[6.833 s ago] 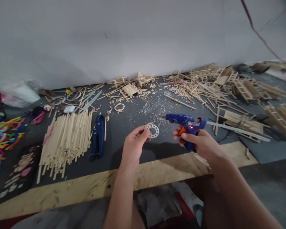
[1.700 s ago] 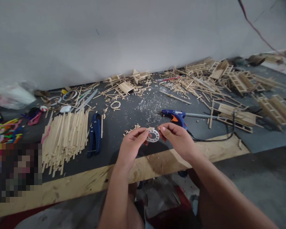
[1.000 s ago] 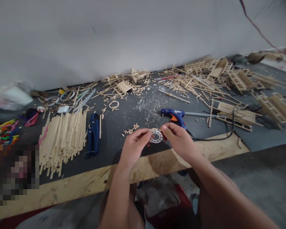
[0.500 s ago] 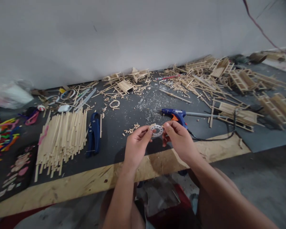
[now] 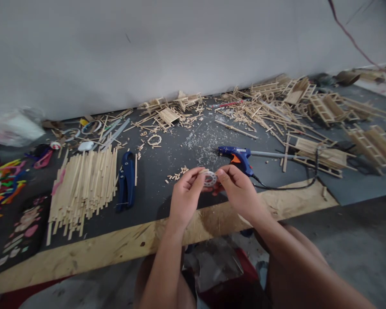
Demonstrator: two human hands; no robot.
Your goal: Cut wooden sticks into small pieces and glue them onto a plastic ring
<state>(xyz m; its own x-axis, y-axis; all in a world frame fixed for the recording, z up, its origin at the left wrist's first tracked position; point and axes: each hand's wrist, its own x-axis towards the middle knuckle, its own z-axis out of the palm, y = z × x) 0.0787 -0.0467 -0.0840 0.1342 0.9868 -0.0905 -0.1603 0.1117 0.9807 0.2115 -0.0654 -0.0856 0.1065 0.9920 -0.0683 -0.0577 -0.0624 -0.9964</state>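
Pinching white ring (image 5: 210,178), left hand (image 5: 185,196), right hand (image 5: 241,194) grips closed; glue gun (image 5: 236,153) just behind.

I log the disc (image 5: 209,178) as whitish-clear, patterned with a circle of small holes. Glue gun (image 5: 237,153): blue body, orange trigger. Cutter (image 5: 127,180): dark blue. Stick bundle (image 5: 83,189): pale tan. Mat (image 5: 167,150): dark grey, flecked white. Pipe cleaners (image 5: 3,182): mixed green, yellow, pink, orange. Table edge (image 5: 116,246): light speckled plywood.
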